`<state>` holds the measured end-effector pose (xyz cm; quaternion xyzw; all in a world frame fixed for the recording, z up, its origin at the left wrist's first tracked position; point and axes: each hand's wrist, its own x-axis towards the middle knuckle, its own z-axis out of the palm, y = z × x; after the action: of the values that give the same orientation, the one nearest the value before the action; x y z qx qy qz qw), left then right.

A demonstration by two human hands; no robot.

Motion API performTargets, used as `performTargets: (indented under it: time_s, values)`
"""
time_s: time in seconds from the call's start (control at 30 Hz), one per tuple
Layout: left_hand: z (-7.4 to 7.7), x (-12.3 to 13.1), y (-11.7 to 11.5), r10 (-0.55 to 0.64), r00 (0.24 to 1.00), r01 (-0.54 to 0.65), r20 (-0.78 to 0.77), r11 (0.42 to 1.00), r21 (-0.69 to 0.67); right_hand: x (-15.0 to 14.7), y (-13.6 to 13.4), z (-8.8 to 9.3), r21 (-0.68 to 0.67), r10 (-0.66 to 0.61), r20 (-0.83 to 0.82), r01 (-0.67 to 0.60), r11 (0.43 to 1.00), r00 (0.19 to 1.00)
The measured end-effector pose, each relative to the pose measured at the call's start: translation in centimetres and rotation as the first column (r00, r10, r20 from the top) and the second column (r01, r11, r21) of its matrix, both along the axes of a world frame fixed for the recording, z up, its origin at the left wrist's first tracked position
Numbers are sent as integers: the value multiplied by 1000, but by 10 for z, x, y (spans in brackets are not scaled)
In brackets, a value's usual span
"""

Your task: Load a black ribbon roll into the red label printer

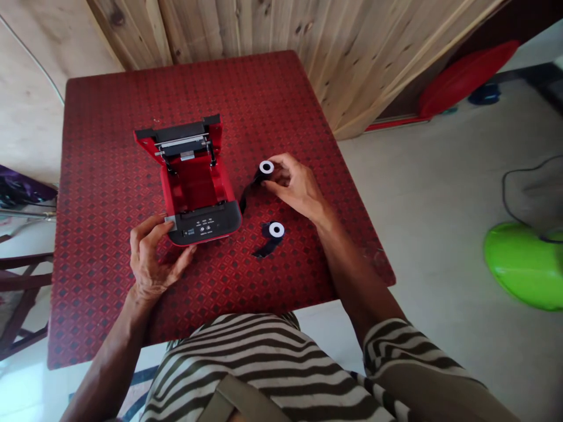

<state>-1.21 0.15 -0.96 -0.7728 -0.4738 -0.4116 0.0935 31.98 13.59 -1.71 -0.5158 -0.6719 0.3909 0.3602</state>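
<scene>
The left hand (153,258) clasps one corner of the open red printer (204,225); the right hand (298,186) pinches the farther roll (266,174).

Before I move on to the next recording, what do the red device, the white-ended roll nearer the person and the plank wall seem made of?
Red device: probably hard plastic; its moulded surface looks smooth with a soft shine.
Roll: matte white end, perhaps paper or plastic; the thin black tail suggests film.
Plank wall: wood, bare or clear-finished; grain and dark knots show.

The head camera looks forward and down at the nearby red table (259,117).
</scene>
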Motion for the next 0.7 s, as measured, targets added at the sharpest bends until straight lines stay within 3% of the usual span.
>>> performTargets:
  time_s: [0.17, 0.27, 0.37, 0.57, 0.63, 0.7]
  values:
    - [1, 0, -1, -5, 1000, 5, 3, 1000, -16, 36, -46, 21, -38, -150, -14, 149, 988, 989]
    - [1, 0, -1, -12, 1000, 12, 15, 1000, -28, 50, -82, 33, -198, -40, 5, 40, 979, 999]
    - [1, 0, 0, -28, 999, 29, 26, 999, -32, 46, -102, 34, -308, 87, -30, -92, 947, 996]
    - [0, 0, 0, -22, 999, 24, 29, 999, -41, 24, -91, 14, -214, 234, 12, -226, 950, 972]
    - [-1, 1, 0, -13, 1000, 13, 21, 999, -40, 23, -87, 17, -202, 238, -4, -234, 951, 971]
    - [-1, 0, -1, -7, 1000, 8, 14, 999, -43, 23, -86, 31, -171, 245, -47, -250, 953, 968]
